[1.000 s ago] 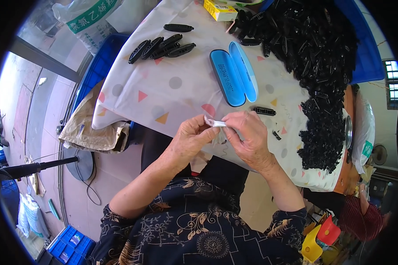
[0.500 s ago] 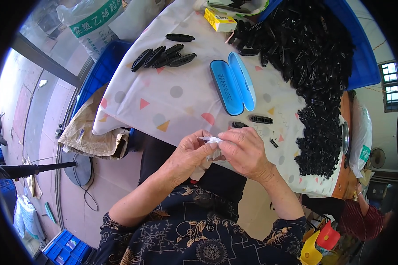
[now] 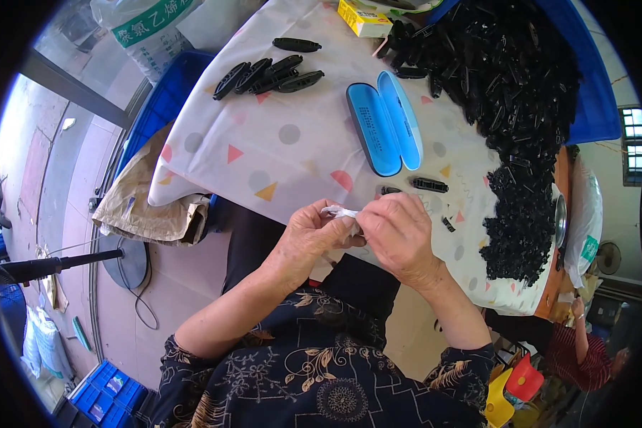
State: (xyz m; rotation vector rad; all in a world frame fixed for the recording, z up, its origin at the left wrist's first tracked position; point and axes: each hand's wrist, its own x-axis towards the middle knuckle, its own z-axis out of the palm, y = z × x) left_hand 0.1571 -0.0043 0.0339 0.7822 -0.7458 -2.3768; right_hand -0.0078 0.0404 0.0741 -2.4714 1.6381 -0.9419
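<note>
Two hands, left hand (image 3: 310, 239) and right hand (image 3: 399, 232), pinch a white scrap (image 3: 340, 212) with fingers together; next needs gentle pulling.

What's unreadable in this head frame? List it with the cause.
- Small crumpled white piece, head view: mostly covered by the left hand and right hand; its kind is unclear.
- Both grips: fingertips hidden behind knuckles.
- Small black plastic part: half hidden by the right hand.
- Big heap of black plastic parts: single pieces too small to separate.
- Yellow rectangular box: cut by the top edge.
</note>
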